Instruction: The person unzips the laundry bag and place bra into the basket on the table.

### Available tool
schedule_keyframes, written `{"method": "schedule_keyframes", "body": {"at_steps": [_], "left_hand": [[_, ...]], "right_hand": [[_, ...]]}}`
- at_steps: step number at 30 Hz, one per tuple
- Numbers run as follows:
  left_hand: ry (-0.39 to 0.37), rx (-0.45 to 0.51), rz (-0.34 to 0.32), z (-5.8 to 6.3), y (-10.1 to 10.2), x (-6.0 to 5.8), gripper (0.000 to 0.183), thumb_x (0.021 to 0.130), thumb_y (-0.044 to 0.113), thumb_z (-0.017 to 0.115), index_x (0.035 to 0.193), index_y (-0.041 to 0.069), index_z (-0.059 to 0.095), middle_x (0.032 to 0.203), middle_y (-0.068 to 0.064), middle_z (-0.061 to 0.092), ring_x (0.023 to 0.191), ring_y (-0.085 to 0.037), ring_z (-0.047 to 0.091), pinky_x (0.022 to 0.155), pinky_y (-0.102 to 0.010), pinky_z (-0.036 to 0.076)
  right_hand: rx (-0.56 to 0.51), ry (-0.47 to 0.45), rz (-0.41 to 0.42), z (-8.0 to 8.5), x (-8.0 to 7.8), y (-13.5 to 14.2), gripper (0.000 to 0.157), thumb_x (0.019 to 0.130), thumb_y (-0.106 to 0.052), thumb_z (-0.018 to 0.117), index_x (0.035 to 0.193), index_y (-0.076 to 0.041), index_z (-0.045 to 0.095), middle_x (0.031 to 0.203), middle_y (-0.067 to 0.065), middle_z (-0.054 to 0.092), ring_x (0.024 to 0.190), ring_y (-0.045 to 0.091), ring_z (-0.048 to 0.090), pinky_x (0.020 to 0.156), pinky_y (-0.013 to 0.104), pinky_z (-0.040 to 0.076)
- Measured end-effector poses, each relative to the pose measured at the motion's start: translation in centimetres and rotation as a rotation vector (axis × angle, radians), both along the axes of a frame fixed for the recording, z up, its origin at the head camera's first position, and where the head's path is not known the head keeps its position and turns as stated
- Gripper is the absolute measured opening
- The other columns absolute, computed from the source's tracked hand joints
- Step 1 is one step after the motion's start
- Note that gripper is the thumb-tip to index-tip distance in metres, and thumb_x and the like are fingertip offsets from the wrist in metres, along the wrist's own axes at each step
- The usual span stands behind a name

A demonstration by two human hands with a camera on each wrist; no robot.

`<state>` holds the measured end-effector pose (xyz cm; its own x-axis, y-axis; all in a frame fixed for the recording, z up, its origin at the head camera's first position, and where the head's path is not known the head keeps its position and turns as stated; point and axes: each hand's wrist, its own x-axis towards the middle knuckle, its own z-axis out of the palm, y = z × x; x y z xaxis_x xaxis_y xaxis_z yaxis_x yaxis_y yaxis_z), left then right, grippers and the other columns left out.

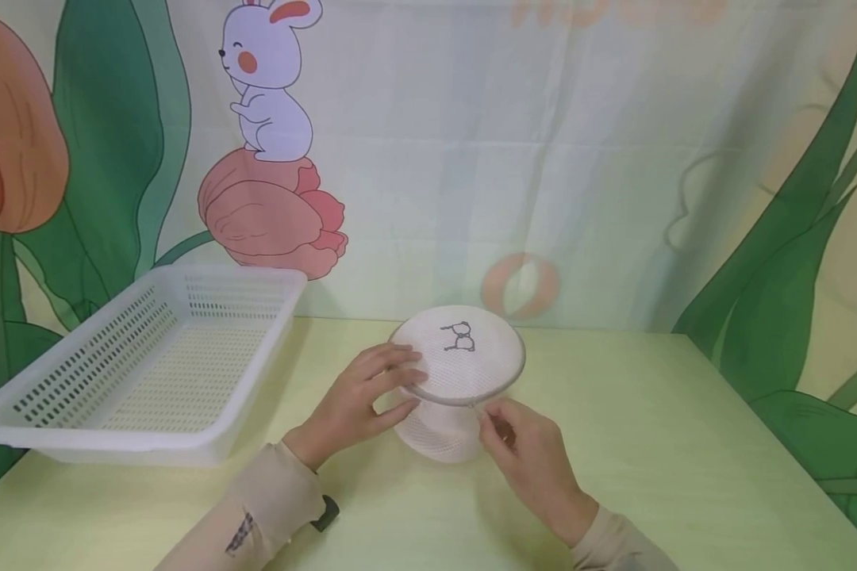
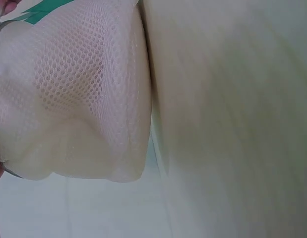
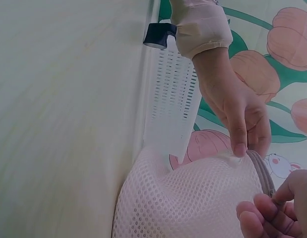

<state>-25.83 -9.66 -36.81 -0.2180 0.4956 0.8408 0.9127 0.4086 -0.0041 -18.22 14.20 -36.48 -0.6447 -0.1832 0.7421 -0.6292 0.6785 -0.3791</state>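
Note:
A white mesh laundry bag [image 1: 446, 373] stands upright on the table, its round lid bearing a dark bra outline. A grey zipper [image 3: 261, 171] runs round the rim. My left hand [image 1: 360, 400] grips the rim at its left side, fingers over the lid and thumb below, as the right wrist view also shows. At the front right of the rim, my right hand [image 1: 532, 456] pinches the small zipper pull between thumb and forefinger. The mesh side [image 2: 89, 84] fills much of the left wrist view and sags inward. What is inside the bag cannot be made out.
A white slotted plastic basket [image 1: 257, 388] sits on the left of the pale yellow-green table [image 1: 636, 444]. Behind the table hangs a cloth backdrop [image 1: 414, 159] printed with a rabbit and tulips. A dark band [image 3: 159, 35] is at the left sleeve.

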Motion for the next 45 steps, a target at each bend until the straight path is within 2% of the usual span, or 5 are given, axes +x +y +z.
{"method": "schedule_keyframes", "body": {"at_steps": [7, 12, 21, 31, 45], "left_hand": [[0.009, -0.045, 0.025, 0.5, 0.4, 0.7, 0.041, 0.072, 0.028, 0.082, 0.108, 0.012, 0.067, 0.120, -0.009, 0.064, 0.116, -0.028, 0.057, 0.103, -0.042, 0.046], [0.040, -0.064, 0.044, 0.9, 1.1, 1.3, 0.042, 0.073, 0.031, 0.081, 0.108, 0.013, 0.065, 0.120, -0.008, 0.062, 0.117, -0.027, 0.056, 0.103, -0.040, 0.046], [0.079, -0.075, 0.061, 1.0, 2.2, 2.1, 0.042, 0.071, 0.027, 0.083, 0.107, 0.013, 0.065, 0.120, -0.008, 0.062, 0.117, -0.026, 0.056, 0.104, -0.038, 0.046], [0.124, -0.061, 0.069, 0.8, 2.7, 2.2, 0.037, 0.073, 0.024, 0.081, 0.105, 0.012, 0.065, 0.116, -0.007, 0.063, 0.114, -0.025, 0.058, 0.103, -0.035, 0.047], [0.133, -0.063, 0.067, 0.4, 3.0, 2.1, 0.033, 0.074, 0.019, 0.080, 0.104, 0.015, 0.068, 0.115, -0.007, 0.063, 0.115, -0.024, 0.059, 0.100, -0.034, 0.049]], "right_hand": [[0.008, 0.014, -0.002, 0.1, -0.1, -0.2, 0.013, 0.079, -0.002, 0.069, 0.075, -0.012, 0.062, 0.064, -0.006, 0.061, 0.060, -0.005, 0.050, 0.053, 0.007, 0.042], [0.001, 0.009, 0.001, 0.1, -0.2, -0.4, 0.012, 0.079, -0.002, 0.070, 0.076, -0.011, 0.063, 0.064, -0.006, 0.061, 0.059, -0.005, 0.049, 0.052, 0.008, 0.042], [-0.011, -0.040, -0.002, 0.1, -0.1, -0.8, 0.010, 0.080, -0.003, 0.070, 0.078, -0.011, 0.065, 0.066, -0.005, 0.063, 0.059, -0.003, 0.053, 0.053, 0.011, 0.046], [0.000, -0.008, 0.009, 0.0, -0.1, -1.5, 0.010, 0.081, -0.005, 0.069, 0.077, -0.011, 0.062, 0.065, -0.006, 0.063, 0.059, -0.004, 0.053, 0.054, 0.008, 0.045], [0.003, 0.006, 0.058, -0.2, 0.1, -2.0, 0.010, 0.082, -0.004, 0.068, 0.079, -0.011, 0.062, 0.066, -0.005, 0.064, 0.060, -0.005, 0.054, 0.053, 0.006, 0.043]]}}
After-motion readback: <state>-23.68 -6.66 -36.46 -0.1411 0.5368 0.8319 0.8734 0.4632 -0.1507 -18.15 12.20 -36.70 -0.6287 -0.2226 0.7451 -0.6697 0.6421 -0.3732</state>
